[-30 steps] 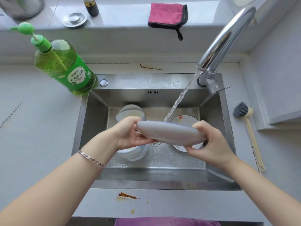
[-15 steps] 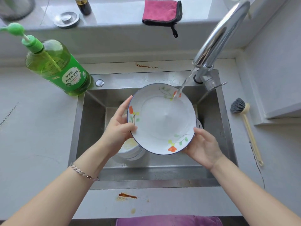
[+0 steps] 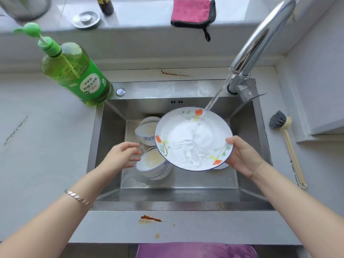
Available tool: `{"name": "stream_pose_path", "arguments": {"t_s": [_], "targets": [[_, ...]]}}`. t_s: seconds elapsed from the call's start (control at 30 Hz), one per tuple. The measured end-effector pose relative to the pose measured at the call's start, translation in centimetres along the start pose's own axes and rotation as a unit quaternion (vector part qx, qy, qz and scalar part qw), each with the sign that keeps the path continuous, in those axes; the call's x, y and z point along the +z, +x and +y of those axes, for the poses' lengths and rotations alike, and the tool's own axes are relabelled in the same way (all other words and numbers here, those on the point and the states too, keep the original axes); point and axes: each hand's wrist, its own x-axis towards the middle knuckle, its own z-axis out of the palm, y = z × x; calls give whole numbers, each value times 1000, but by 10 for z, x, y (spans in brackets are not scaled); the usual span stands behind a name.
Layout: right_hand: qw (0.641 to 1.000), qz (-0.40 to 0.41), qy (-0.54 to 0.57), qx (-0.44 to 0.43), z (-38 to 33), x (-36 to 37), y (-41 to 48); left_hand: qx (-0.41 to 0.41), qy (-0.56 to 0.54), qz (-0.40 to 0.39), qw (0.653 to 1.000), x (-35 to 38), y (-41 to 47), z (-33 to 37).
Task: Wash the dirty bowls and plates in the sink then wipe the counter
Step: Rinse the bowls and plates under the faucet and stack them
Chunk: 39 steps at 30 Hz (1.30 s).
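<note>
The left hand (image 3: 122, 155) has just let go and hovers open; the right hand's (image 3: 242, 157) grip alone holds the flowered plate (image 3: 191, 140) under running water over the sink (image 3: 186, 197), with rinsing underway and dirty bowls (image 3: 152, 162) waiting below.

The steel sink (image 3: 111, 146) held stacked white ceramic bowls (image 3: 154, 164) at its left. A flowered white plate (image 3: 193, 140) was above its middle. A green soap bottle (image 3: 78, 75) stood at its back-left corner, a long-handled brush (image 3: 286, 144) lay to its right.
</note>
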Motion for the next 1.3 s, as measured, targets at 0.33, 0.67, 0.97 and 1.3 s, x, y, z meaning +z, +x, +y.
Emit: {"name": "stream_pose_path", "arguments": {"t_s": [0.33, 0.67, 0.97, 1.3], "targets": [[979, 84, -184, 37, -22, 16, 7, -39, 5, 10, 999, -10, -15, -29], [991, -101, 60, 69, 25, 57, 27, -47, -45, 44, 997, -31, -28, -53], [996, -4, 26, -81, 18, 48, -3, -31, -29, 37, 998, -35, -26, -52], [929, 131, -336, -86, -24, 26, -47, -13, 4, -5, 1000, -7, -15, -34]]}}
